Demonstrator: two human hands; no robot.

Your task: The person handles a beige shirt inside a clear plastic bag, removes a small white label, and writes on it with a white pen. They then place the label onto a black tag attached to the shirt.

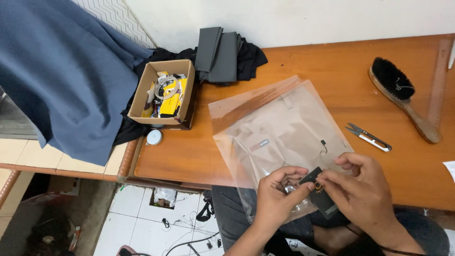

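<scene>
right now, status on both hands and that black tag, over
Left hand and right hand both pinching the black tag, small gold pin at its top. Clear bag with folded garment under them. Snips and brush lie apart to the right.

Your table [332, 66] is smooth, lightly glossy wood. The bag [275, 128] is thin, clear, shiny plastic, creased. The tag [322, 194] in your hands looks like matt black card. The snips [368, 137] are bright metal. The brush [403, 97] has a worn wooden back and black bristles. The box [163, 92] is plain brown cardboard, and the cloth [66, 76] is soft, matt blue.
</scene>
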